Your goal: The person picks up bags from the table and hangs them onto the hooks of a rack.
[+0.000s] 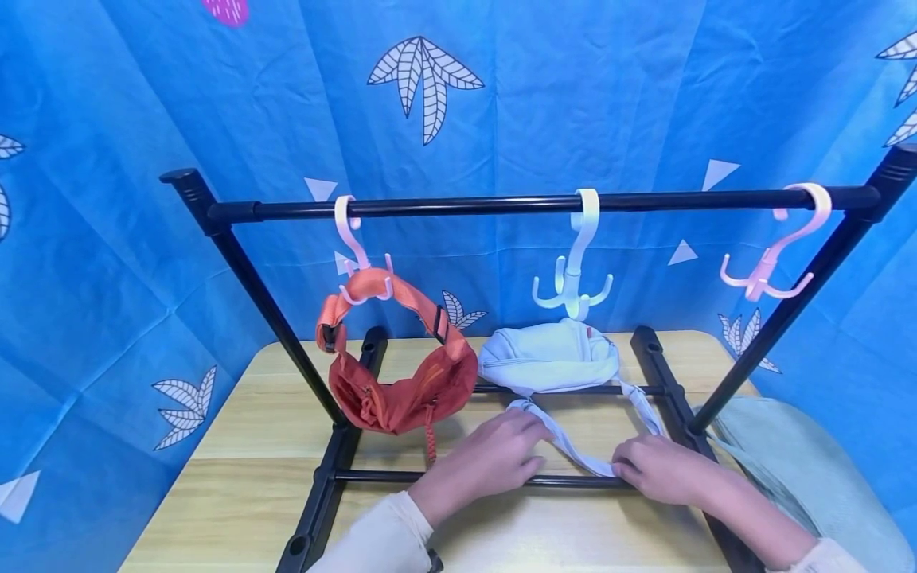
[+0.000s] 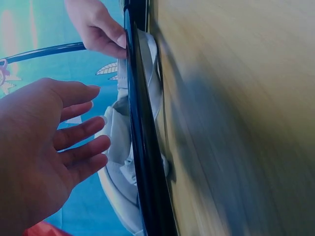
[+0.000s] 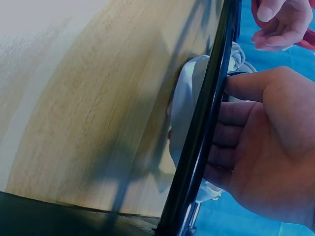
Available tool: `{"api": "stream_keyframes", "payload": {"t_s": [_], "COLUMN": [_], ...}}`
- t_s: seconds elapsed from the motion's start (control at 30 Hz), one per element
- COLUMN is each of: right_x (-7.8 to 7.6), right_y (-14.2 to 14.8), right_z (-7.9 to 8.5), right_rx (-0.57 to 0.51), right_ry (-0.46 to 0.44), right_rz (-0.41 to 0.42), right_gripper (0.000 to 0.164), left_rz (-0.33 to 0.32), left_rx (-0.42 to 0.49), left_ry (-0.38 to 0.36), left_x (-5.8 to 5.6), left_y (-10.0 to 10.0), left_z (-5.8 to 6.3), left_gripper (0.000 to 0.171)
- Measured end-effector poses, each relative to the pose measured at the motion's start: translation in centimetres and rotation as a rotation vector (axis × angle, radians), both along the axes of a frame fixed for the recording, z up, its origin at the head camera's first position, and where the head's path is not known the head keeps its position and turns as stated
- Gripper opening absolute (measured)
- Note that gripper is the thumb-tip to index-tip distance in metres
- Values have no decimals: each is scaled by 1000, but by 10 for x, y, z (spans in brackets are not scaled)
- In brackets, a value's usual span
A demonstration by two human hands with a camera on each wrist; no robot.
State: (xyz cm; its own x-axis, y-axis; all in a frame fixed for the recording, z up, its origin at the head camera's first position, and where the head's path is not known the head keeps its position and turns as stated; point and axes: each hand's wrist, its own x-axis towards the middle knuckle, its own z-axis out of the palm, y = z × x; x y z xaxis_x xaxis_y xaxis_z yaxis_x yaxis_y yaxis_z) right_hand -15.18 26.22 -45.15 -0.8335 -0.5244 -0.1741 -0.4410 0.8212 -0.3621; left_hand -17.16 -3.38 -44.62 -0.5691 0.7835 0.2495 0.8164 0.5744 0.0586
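A pale blue waist bag [image 1: 552,358] lies on the table at the rack's back lower bar, its strap [image 1: 569,447] looped forward. My right hand [image 1: 655,469] pinches the strap at the front of the loop, beside the front lower bar [image 1: 573,481]; in the right wrist view that bar hides its fingertips. Near the strap's left side is my left hand [image 1: 494,454]. The left wrist view shows this hand [image 2: 54,132] with fingers loosely bent and nothing between them. A red waist bag [image 1: 408,390] hangs by its orange strap from a pink hook [image 1: 356,247], left of my left hand.
The black rack's top bar [image 1: 466,205] also carries a white hook [image 1: 576,263] at the middle and another pink hook [image 1: 781,247] at the right. A light green bag [image 1: 817,469] lies beyond the rack's right foot. A blue patterned cloth [image 1: 573,95] hangs behind.
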Motion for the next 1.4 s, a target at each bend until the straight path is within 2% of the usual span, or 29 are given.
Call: {"api": "stream_keyframes", "payload": {"t_s": [0.17, 0.37, 0.53, 0.7, 1.1, 1.2, 1.4], "right_x": [-1, -1, -1, -1, 1, 2, 3], "right_y": [0, 0, -1, -2, -3, -2, -2], "right_z": [-1, -3, -3, -2, 6, 7, 9], "right_rx": [-20, -45, -60, -68, -74, -88, -118], "right_ry": [7, 41, 51, 57, 9, 18, 47], "right_rz": [19, 57, 71, 74, 41, 51, 71], "right_gripper": [15, 13, 15, 16, 18, 17, 18], "left_rz": [-12, -10, -36, -65, -83, -85, -57], "left_rx": [-24, -45, -56, -67, -85, -88, -133], "left_ry": [44, 43, 61, 120, 176, 172, 119], "left_x": [-2, -4, -3, -3, -7, -8, -7], "left_y": [9, 18, 24, 27, 38, 41, 46], "left_z": [-2, -9, -16, -20, -23, -23, -21], "left_gripper": [31, 32, 30, 31, 31, 30, 33]}}
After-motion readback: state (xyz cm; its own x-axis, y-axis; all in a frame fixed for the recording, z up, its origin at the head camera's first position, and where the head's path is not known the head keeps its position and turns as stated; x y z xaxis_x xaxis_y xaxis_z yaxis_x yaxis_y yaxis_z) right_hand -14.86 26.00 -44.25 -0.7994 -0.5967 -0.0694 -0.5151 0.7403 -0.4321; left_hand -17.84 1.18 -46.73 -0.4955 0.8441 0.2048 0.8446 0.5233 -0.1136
